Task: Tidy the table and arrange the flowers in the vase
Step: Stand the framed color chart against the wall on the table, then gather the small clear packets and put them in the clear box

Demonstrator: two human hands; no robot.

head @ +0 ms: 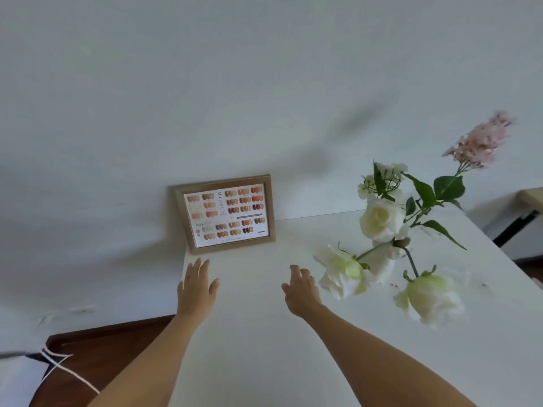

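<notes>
A white vase (382, 265) stands on the white table (264, 333) at the right, mostly hidden behind blooms. It holds white roses (382, 220), two of which droop forward (342, 271) (430, 298), and a tall pink flower spray (482, 141) with green leaves. My left hand (197, 286) hovers open over the table's left edge, just in front of a framed colour chart (226, 214). My right hand (301, 290) is open too, fingers spread, a little left of the nearest drooping rose and not touching it.
The framed chart leans against the white wall at the table's back left corner. Dark wood floor (111, 348) and a white cloth with dark stripes (35, 374) lie below the table's left edge. Another piece of furniture (529, 198) stands at the far right.
</notes>
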